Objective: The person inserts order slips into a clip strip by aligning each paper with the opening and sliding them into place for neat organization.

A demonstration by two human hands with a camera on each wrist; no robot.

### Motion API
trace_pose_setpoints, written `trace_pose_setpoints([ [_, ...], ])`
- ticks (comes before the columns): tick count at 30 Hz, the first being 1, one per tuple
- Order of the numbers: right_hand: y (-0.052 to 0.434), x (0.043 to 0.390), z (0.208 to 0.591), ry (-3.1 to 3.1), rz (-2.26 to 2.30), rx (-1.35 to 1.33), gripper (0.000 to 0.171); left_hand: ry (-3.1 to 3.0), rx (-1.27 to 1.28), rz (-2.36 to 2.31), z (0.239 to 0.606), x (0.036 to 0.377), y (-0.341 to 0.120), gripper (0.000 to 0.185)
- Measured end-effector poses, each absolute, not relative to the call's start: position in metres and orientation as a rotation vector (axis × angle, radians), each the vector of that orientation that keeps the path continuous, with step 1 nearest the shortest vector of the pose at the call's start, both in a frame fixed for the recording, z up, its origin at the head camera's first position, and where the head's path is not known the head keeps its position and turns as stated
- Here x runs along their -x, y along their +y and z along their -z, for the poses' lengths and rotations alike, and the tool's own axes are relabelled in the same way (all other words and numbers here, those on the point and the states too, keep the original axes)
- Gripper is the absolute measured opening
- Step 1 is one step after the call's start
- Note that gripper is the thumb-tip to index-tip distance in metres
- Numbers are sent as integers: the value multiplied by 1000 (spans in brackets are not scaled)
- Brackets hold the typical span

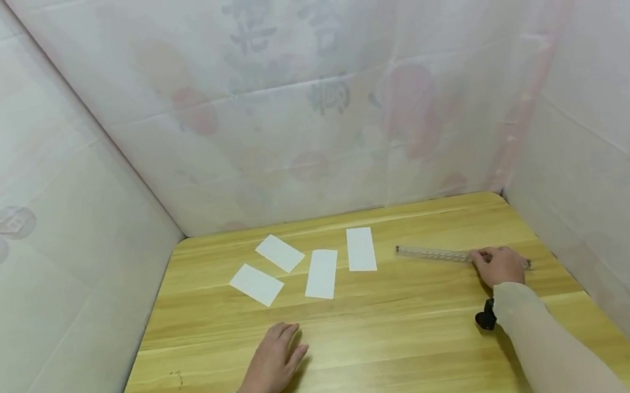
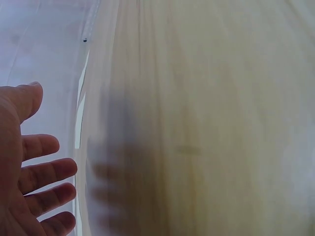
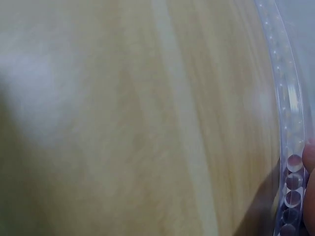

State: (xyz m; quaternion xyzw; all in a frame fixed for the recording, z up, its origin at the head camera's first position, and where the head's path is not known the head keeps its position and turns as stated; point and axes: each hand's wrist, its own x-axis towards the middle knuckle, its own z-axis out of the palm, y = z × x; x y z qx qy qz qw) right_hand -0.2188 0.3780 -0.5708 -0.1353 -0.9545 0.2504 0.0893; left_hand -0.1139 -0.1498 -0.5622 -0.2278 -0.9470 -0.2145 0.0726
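At the right side of the table, my right hand [image 1: 500, 265] holds a long clear plastic tube [image 1: 432, 253] near its right end. Close up in the right wrist view, the tube [image 3: 286, 88] contains a row of clear round beads [image 3: 294, 181], and only parts of my fingers [image 3: 309, 155] show at its edge. The tube has dark ends and lies slantwise, low over the tabletop or on it. My left hand [image 1: 272, 363], holding nothing, is above the near left part of the table. Its fingers are spread and loose, as the left wrist view also shows.
Several white rectangular cards [image 1: 322, 275] lie apart on the wooden table [image 1: 401, 342], left of the tube and beyond my left hand. Pale printed cloth [image 1: 313, 177] stands behind the table and on both sides. Black wrist cameras [image 1: 485, 316] sit on both wrists.
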Motion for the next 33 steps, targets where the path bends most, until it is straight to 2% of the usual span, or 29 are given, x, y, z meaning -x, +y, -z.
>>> trace_pose_setpoints([
  [14, 376, 200, 570, -2876, -742, 251, 48, -2850, 792, 644, 559, 117, -129, 51],
  [19, 381, 198, 568, -2856, -716, 188, 49, -2858, 907, 554, 555, 132, -105, 54],
  [25, 383, 194, 570, -2841, -699, 140, 42, -2787, 1052, 402, 552, 155, -69, 56],
  [33, 373, 196, 573, -2824, -692, 74, 41, -2785, 1189, 205, 552, 174, -22, 57],
])
